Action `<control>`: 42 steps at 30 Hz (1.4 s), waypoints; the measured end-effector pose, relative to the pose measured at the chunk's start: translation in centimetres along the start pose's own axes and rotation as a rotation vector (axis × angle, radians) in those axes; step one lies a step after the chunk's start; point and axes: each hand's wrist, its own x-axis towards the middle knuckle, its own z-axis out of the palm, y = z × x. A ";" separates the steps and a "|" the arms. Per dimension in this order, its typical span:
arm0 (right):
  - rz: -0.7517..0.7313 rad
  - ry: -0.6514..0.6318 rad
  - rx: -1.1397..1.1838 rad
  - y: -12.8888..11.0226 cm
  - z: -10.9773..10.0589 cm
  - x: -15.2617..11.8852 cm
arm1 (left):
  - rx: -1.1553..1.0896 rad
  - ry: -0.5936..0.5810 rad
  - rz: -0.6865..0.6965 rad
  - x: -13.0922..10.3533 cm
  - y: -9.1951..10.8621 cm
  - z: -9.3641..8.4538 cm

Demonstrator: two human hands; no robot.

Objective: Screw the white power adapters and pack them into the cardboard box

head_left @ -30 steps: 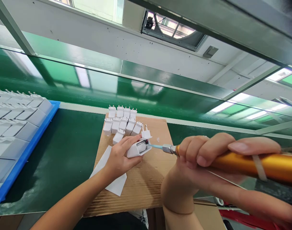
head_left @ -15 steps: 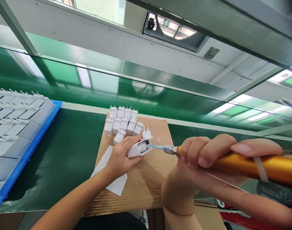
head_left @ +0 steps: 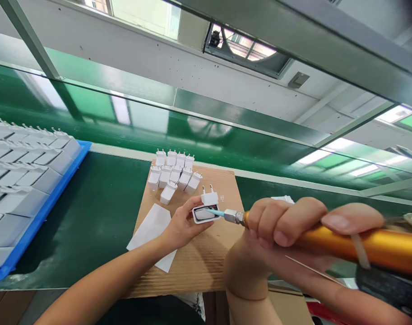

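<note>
My left hand (head_left: 182, 225) holds a white charger housing (head_left: 206, 215), fingers and thumb on its sides. Its open mouth faces me, showing dark and red bits inside; the two-pin plug cap (head_left: 210, 197) stands at the upper edge. Wrapped round the gold barrel of a glue gun (head_left: 334, 237) is my right hand (head_left: 287, 230). The gun's light blue tip (head_left: 214, 211) reaches into the housing's mouth; whether it touches the inside, I cannot tell. Behind my left hand, several white plug chargers (head_left: 168, 192) stand on a cardboard sheet (head_left: 192, 266).
At left, a blue tray (head_left: 53, 203) holds rows of white chargers. White paper (head_left: 151, 225) lies on the cardboard beside my left forearm. The green bench (head_left: 100, 198) runs beneath. A metal beam (head_left: 293, 40) crosses overhead, and a pale rail edges the bench's far side.
My left hand has turned the housing so its mouth faces me more, and moved it slightly right. The gun's tip has shifted a little left and now lies further across the opening.
</note>
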 end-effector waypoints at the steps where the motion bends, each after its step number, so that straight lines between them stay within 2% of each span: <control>1: -0.002 -0.004 0.006 0.1 0.1 0.0 | 0.011 -0.002 0.011 0.1 0.1 0.1; 12: -0.158 0.044 0.082 1.5 0.8 0.1 | 0.076 0.025 0.114 1.0 -0.1 1.2; 17: -0.166 0.029 0.078 1.4 1.1 0.5 | 0.076 0.028 0.138 1.1 -0.5 1.4; 24: -0.149 0.100 0.050 1.2 1.5 0.6 | 0.080 0.043 0.170 1.3 -0.5 1.4; 33: -0.214 0.038 0.015 1.6 1.0 0.8 | 0.070 0.027 0.184 1.4 -1.3 1.3; 42: -0.217 0.060 0.010 1.7 1.1 0.9 | 0.072 0.022 0.168 1.3 -1.7 1.2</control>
